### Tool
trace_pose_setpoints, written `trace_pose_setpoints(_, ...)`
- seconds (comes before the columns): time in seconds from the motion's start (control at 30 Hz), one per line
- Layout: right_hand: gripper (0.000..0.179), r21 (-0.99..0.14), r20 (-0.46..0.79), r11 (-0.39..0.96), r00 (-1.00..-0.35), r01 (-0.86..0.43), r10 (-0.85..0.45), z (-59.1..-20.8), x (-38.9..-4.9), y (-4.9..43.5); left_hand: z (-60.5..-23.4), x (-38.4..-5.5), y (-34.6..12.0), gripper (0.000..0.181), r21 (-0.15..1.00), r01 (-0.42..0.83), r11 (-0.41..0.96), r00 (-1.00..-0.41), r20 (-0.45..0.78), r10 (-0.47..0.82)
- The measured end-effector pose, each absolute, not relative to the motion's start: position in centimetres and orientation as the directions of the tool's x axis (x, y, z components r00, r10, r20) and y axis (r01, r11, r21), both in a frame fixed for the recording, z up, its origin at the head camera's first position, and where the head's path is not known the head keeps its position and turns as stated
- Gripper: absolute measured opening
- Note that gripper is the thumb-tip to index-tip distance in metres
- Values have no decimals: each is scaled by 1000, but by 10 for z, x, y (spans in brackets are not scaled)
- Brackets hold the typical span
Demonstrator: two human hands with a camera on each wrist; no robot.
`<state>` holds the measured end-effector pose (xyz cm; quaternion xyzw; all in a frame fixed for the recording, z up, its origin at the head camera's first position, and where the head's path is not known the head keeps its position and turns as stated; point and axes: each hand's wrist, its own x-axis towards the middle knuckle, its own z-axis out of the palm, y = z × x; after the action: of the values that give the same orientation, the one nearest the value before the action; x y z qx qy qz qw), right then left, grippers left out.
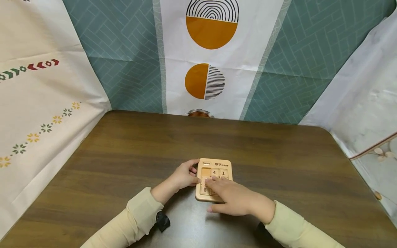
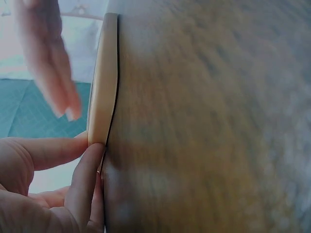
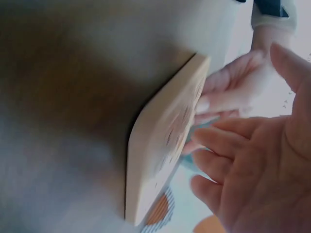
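A light wooden number slide puzzle [image 1: 214, 162] lies on the table in front of me. Tiles marked 4, 1 and 8 show, and the slot at its upper left has no tile. My left hand [image 1: 184, 175] grips the puzzle's left edge; in the left wrist view, thumb and fingers pinch the side of the wooden frame [image 2: 104, 82]. Over the puzzle's lower right, my right hand [image 1: 237, 197] hovers with fingers extended, covering several tiles. The right wrist view shows its palm [image 3: 262, 165] with loosely bent fingers beside the board [image 3: 153, 145], holding nothing.
The dark wooden table [image 1: 139, 137] stretches out around the puzzle. A teal and white patterned cloth [image 1: 124, 62] hangs at its far edge, with pale cloths on the left [image 1: 46, 93] and right [image 1: 366, 103]. A black strap [image 1: 162, 221] hangs at the left sleeve.
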<state>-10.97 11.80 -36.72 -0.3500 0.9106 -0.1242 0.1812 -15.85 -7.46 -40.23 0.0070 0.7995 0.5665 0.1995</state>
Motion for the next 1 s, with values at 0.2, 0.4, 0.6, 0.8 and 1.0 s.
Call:
trace_pose_setpoints(0.2, 79, -340, -176, 743, -737, -577, -653, -371, -120, 127, -406, -160, -75, 74, 901, -225, 370, -917, -324, 232)
trace_pose_setpoints(0.4, 80, -319, -185, 763, -752, -563, -632, -377, -124, 128, -406, -160, -74, 74, 898, -232, 375, -916, -332, 228)
trace_pose_setpoints(0.6, 80, -305, -173, 747, -736, -592, -654, -377, -128, 119, -403, -161, -74, 74, 910, -232, 344, -916, -324, 238)
trace_pose_setpoints(0.8, 82, -299, -170, 733, -721, -611, -671, -377, -130, 111, -401, -161, -74, 74, 914, -224, 338, -916, -315, 246)
trace_pose_setpoints(1.0, 79, -333, -179, 729, -719, -598, -672, -379, -128, 116, -404, -161, -74, 74, 911, -230, 343, -916, -321, 241)
